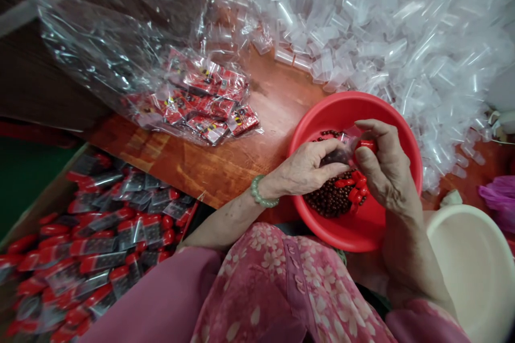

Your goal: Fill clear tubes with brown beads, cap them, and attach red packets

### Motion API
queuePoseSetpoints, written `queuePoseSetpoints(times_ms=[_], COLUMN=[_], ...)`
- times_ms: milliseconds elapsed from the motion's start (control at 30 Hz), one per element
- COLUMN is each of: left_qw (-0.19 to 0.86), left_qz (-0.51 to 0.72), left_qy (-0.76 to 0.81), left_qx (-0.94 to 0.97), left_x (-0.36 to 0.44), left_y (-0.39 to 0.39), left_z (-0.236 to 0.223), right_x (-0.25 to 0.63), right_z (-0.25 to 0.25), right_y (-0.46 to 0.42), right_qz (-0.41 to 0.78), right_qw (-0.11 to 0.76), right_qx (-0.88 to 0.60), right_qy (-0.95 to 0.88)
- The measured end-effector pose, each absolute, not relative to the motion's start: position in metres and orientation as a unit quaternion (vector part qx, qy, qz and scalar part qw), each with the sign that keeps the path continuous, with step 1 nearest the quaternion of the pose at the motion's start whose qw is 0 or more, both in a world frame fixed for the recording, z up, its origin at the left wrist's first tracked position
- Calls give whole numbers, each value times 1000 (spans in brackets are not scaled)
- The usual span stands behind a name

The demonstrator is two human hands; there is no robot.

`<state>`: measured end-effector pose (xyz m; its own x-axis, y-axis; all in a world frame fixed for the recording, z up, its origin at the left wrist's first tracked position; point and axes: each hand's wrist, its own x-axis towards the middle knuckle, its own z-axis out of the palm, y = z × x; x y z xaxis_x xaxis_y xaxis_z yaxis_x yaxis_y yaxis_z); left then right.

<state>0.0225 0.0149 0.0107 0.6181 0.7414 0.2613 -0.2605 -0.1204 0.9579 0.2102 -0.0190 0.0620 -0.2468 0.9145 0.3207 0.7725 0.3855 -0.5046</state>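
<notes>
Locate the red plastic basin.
In the head view, the red plastic basin sits right of centre under the left hand and right hand, with clear plastic sleeves heaped behind it and a cream basin to its right.

Nothing readable anywhere. Red printed cards [209, 97] in the clear plastic bag [100, 48] carry small black and yellow marks, too small to make out as letters or a logo. Red-capped packets [96, 246] in the cardboard box [40, 203] have grey faces, blurred, no legible words. No brand or number can be read.
</notes>
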Motion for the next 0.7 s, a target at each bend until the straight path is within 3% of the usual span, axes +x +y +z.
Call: queuePoseSetpoints(times_ms=[267, 567, 700], left_qw=[614, 655, 673], left_qz=[364, 294, 317], left_qy=[175, 162, 150], left_qx=[678, 677, 652], left_x=[20, 19, 21], left_y=[18, 22, 22], left_z=[11, 9, 8], right_x=[202, 210, 213], right_z=[63, 85, 82], right_y=[-19, -23, -23], right_qz=[-56, -18, 17], right_qw=[194, 79, 90], right_qx=[-480, -422, -424], right_qy=[-853, -903, -901])
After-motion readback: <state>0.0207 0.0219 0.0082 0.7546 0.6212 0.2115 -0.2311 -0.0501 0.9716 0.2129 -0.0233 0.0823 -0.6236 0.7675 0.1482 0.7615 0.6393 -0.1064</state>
